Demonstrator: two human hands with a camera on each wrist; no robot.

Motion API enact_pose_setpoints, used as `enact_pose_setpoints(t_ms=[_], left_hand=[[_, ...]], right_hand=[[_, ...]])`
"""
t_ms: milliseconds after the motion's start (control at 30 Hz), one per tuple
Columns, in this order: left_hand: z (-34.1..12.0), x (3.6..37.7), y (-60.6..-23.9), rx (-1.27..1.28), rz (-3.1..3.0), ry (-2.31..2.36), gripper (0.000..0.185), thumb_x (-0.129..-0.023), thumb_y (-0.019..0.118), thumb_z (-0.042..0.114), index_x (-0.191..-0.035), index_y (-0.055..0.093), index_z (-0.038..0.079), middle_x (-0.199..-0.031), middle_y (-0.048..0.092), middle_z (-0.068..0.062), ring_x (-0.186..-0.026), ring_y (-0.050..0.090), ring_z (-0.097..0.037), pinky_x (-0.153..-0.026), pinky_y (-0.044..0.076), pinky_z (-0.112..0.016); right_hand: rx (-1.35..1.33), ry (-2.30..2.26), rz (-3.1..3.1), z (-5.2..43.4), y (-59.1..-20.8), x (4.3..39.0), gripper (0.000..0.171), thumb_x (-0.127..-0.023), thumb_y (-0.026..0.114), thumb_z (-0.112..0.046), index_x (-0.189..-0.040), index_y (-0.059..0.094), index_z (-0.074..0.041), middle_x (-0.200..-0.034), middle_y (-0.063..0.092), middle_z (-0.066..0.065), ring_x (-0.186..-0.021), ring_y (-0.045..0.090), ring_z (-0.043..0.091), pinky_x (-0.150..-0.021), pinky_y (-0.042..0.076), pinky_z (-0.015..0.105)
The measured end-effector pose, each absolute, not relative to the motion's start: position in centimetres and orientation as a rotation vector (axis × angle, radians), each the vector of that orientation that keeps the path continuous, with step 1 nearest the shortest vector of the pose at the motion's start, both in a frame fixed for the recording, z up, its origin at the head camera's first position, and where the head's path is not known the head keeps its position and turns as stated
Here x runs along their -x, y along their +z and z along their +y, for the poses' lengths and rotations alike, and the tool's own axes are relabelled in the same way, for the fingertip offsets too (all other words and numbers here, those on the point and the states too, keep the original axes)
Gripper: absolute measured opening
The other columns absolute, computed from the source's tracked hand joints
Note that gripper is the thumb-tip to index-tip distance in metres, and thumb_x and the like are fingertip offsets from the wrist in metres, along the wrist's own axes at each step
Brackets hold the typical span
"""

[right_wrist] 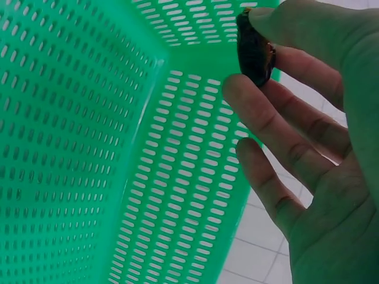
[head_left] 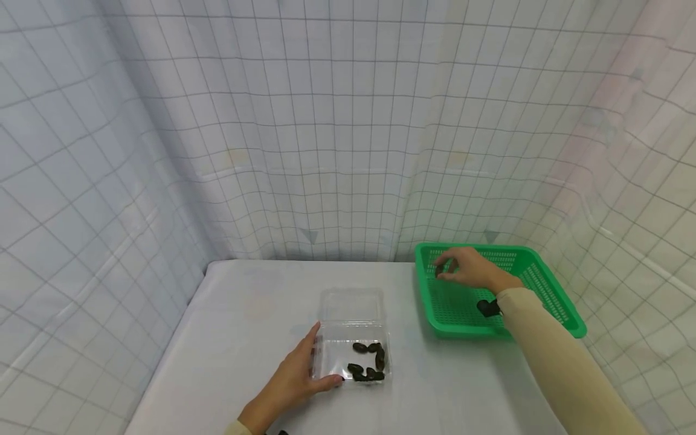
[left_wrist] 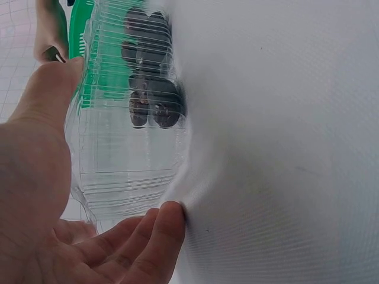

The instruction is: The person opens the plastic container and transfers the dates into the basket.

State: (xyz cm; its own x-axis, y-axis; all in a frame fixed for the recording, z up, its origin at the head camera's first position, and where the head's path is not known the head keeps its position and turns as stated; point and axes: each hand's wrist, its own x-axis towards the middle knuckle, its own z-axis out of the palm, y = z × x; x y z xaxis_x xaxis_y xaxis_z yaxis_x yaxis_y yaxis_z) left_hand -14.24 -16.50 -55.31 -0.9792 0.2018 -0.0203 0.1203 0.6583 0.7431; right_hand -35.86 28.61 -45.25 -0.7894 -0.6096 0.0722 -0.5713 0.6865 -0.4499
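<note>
A dark date pinched over the green basket

The right hand (head_left: 470, 270) pinches one date (right_wrist: 254, 50) between thumb and fingertips above the basket (head_left: 549, 290) — the left hand (head_left: 296, 377), fingers relaxed, steadies the clear box (head_left: 353, 335) holding more dates (head_left: 370, 362) on the table (head_left: 244, 314).

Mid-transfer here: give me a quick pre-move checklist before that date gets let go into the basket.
1. Date pinched in the right hand: ok.
2. Right hand above the green basket, inside its rim: ok.
3. Landing spot on the basket floor clear: cannot tell, hand hides it.
4. Clear container steadied by the left hand: ok.
5. Container lid open: ok.
6. More dates left inside the container: ok.
</note>
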Motion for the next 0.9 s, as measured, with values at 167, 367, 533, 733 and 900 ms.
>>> enact_pose_setpoints(t_ms=[167, 367, 533, 733, 900], left_hand=[[-16.5, 14.2, -55.3, -0.270, 2.766, 1.236, 0.132, -0.086, 0.106, 0.047, -0.183, 0.029, 0.002, -0.171, 0.058, -0.027, -0.143, 0.070, -0.038, -0.110, 0.062, -0.054], [-16.5, 14.1, -55.0, -0.263, 2.748, 1.252, 0.131, -0.087, 0.106, 0.046, -0.183, 0.028, 0.001, -0.171, 0.057, -0.030, -0.144, 0.069, -0.041, -0.111, 0.061, -0.058], [-16.4, 14.0, -55.0, -0.246, 2.746, 1.232, 0.131, -0.087, 0.105, 0.047, -0.183, 0.029, 0.002, -0.173, 0.056, -0.030, -0.145, 0.068, -0.041, -0.115, 0.058, -0.062], [-16.4, 14.1, -55.0, -0.269, 2.761, 1.228, 0.131, -0.086, 0.106, 0.047, -0.183, 0.029, 0.001, -0.169, 0.059, -0.028, -0.143, 0.070, -0.039, -0.110, 0.063, -0.055], [-16.4, 14.1, -55.0, -0.264, 2.762, 1.235, 0.131, -0.086, 0.106, 0.046, -0.183, 0.030, 0.002, -0.168, 0.060, -0.027, -0.141, 0.070, -0.038, -0.105, 0.065, -0.050]], right_hand=[[0.918, -0.710, 2.790, 28.9, -46.0, 36.8, 0.033, -0.107, 0.086, -0.016, -0.135, 0.082, 0.001, -0.135, 0.084, 0.019, -0.104, 0.084, 0.029, -0.092, 0.069, 0.049], [0.860, -0.718, 2.764, 28.9, -46.4, 37.1, 0.031, -0.108, 0.084, -0.014, -0.135, 0.082, 0.000, -0.133, 0.084, 0.018, -0.110, 0.084, 0.034, -0.097, 0.069, 0.054], [0.814, -0.678, 2.773, 29.0, -46.8, 37.0, 0.033, -0.108, 0.082, -0.013, -0.139, 0.081, -0.003, -0.142, 0.081, 0.022, -0.116, 0.084, 0.038, -0.099, 0.068, 0.057], [0.826, -0.670, 2.780, 28.9, -46.7, 36.8, 0.036, -0.109, 0.082, -0.014, -0.143, 0.079, -0.003, -0.145, 0.079, 0.023, -0.114, 0.084, 0.036, -0.098, 0.068, 0.056], [0.872, -0.667, 2.790, 28.6, -46.3, 36.6, 0.036, -0.110, 0.081, -0.013, -0.143, 0.079, -0.001, -0.144, 0.079, 0.023, -0.112, 0.081, 0.033, -0.095, 0.067, 0.054]])
